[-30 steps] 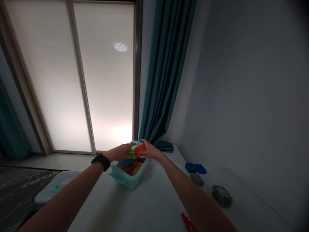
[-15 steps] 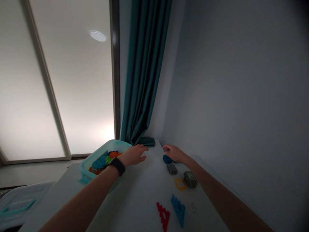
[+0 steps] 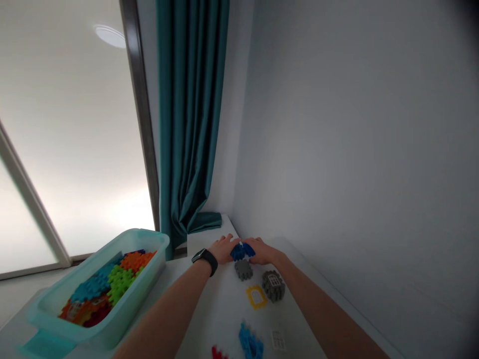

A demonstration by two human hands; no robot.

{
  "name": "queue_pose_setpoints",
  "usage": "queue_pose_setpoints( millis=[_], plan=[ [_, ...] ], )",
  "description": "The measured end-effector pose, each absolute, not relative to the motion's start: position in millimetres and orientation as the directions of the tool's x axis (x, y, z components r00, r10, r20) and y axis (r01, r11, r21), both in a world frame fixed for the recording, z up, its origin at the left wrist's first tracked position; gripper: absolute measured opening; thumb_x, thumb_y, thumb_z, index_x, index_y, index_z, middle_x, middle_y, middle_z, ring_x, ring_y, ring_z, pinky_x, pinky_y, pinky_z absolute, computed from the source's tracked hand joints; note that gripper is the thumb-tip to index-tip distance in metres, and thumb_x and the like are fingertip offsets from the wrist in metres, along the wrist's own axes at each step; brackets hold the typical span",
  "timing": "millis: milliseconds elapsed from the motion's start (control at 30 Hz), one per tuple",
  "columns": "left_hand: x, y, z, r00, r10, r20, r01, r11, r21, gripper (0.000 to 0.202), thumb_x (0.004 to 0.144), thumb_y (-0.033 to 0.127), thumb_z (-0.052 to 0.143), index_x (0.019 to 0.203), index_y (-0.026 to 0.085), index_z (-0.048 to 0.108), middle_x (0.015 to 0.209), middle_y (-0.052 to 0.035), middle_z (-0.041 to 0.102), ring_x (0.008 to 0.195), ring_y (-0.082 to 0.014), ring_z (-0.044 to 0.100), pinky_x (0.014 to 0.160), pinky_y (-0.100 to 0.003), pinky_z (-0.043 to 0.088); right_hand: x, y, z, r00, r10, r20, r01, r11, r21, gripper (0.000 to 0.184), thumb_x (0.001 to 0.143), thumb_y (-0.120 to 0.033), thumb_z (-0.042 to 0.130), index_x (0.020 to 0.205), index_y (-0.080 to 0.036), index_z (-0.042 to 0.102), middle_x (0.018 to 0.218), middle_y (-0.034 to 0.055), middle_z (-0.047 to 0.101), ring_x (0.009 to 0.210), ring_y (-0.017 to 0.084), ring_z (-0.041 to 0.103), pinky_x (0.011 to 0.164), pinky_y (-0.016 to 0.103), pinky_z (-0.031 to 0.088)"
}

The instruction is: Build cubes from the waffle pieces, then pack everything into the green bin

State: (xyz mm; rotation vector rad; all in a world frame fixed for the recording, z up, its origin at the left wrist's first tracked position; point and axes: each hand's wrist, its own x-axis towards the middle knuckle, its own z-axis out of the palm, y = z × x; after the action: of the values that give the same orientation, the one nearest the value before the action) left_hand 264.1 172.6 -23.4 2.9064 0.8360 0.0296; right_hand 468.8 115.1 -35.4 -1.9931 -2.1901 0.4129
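Dark blue toothed building pieces (image 3: 238, 252) stand together on the table, between my two hands. My left hand (image 3: 222, 250), with a black watch on the wrist, closes on their left side, the thumb against the blue. From the right, my right hand (image 3: 262, 251) curls its fingers around the blue as well. A grey toothed piece (image 3: 244, 270) lies just in front of them. Nearer to me are a stack of grey pieces (image 3: 273, 286) with a white window piece on top and a yellow frame piece (image 3: 256, 297).
A translucent teal bin (image 3: 127, 309) full of coloured toothed pieces stands on the left. At the front lie a blue piece (image 3: 250, 342), a red piece (image 3: 217, 353) and a white window piece (image 3: 278, 340). A teal curtain (image 3: 190, 124) hangs behind; a wall (image 3: 337, 149) bounds the right.
My left hand has moved from beside the bin to the dark blue pieces, and my right hand has closed around them. The view has turned right, showing more of the bin.
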Motion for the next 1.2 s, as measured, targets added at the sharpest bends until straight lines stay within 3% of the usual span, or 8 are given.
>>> queue_pose_setpoints(
  millis=[100, 233, 400, 700, 900, 1033, 1200],
  plan=[
    [276, 178, -31, 0.858, 0.511, -0.052, 0.513, -0.851, 0.112, 0.074, 0.08, 0.028, 0.073, 0.145, 0.03, 0.037, 0.14, -0.0135, 0.051, 0.122, -0.0348, 0.056, 0.097, -0.046, 0.05, 470, 125, -40, -0.131, 0.987, -0.09, 0.949, 0.099, -0.299, 0.067, 0.061, -0.013, 0.077, 0.126, -0.025, 0.065, 0.128, 0.0068, 0.067, 0.123, 0.03, 0.057, 0.111, 0.039, 0.033],
    [289, 181, -37, 0.86, 0.505, -0.08, 0.511, -0.854, 0.101, 0.055, 0.084, 0.029, 0.07, 0.133, 0.025, 0.047, 0.123, -0.0128, 0.063, 0.114, -0.033, 0.062, 0.092, -0.043, 0.051, 473, 129, -42, -0.099, 0.989, -0.107, 0.957, 0.065, -0.282, 0.049, 0.064, -0.016, 0.077, 0.111, -0.024, 0.071, 0.119, 0.0087, 0.07, 0.114, 0.032, 0.061, 0.102, 0.039, 0.041],
    [287, 184, -39, 0.865, 0.497, -0.068, 0.502, -0.861, 0.084, 0.04, 0.086, 0.026, 0.067, 0.124, 0.021, 0.052, 0.116, -0.0132, 0.067, 0.111, -0.0307, 0.063, 0.094, -0.041, 0.049, 473, 122, -41, -0.072, 0.991, -0.115, 0.962, 0.038, -0.272, 0.043, 0.065, -0.021, 0.08, 0.108, -0.021, 0.072, 0.115, 0.0108, 0.07, 0.107, 0.031, 0.064, 0.092, 0.035, 0.046],
    [226, 181, -8, 0.866, 0.496, -0.058, 0.499, -0.863, 0.079, 0.038, 0.084, 0.027, 0.069, 0.119, 0.022, 0.056, 0.11, -0.0106, 0.07, 0.106, -0.0297, 0.064, 0.09, -0.037, 0.049, 465, 102, -16, -0.105, 0.993, -0.059, 0.931, 0.078, -0.357, 0.049, 0.065, -0.021, 0.078, 0.114, -0.019, 0.07, 0.119, 0.0097, 0.069, 0.111, 0.029, 0.061, 0.095, 0.034, 0.046],
    [146, 168, 53, 0.856, 0.517, -0.009, 0.514, -0.849, 0.121, 0.043, 0.084, 0.029, 0.07, 0.125, 0.024, 0.056, 0.113, -0.0071, 0.07, 0.104, -0.0268, 0.065, 0.088, -0.032, 0.048, 406, 106, 30, -0.253, 0.967, 0.028, 0.843, 0.234, -0.484, 0.052, 0.069, -0.028, 0.079, 0.119, -0.02, 0.068, 0.12, 0.0097, 0.069, 0.108, 0.028, 0.064, 0.093, 0.035, 0.049],
    [62, 158, 87, 0.789, 0.613, 0.038, 0.602, -0.784, 0.152, 0.04, 0.087, 0.035, 0.066, 0.125, 0.027, 0.056, 0.116, -0.0044, 0.07, 0.099, -0.0241, 0.067, 0.082, -0.03, 0.049, 325, 120, 51, -0.409, 0.909, 0.076, 0.733, 0.377, -0.567, 0.054, 0.074, -0.034, 0.078, 0.125, -0.023, 0.064, 0.123, 0.0073, 0.068, 0.104, 0.025, 0.066, 0.089, 0.035, 0.052],
    [-27, 146, 97, 0.654, 0.75, 0.098, 0.732, -0.66, 0.17, 0.042, 0.091, 0.039, 0.06, 0.128, 0.021, 0.054, 0.112, -0.0089, 0.071, 0.098, -0.026, 0.067, 0.08, -0.033, 0.05, 215, 144, 64, -0.542, 0.827, 0.15, 0.597, 0.504, -0.624, 0.055, 0.075, -0.029, 0.079, 0.127, -0.025, 0.062, 0.124, 0.0056, 0.066, 0.108, 0.025, 0.064, 0.094, 0.036, 0.052]
  ],
)
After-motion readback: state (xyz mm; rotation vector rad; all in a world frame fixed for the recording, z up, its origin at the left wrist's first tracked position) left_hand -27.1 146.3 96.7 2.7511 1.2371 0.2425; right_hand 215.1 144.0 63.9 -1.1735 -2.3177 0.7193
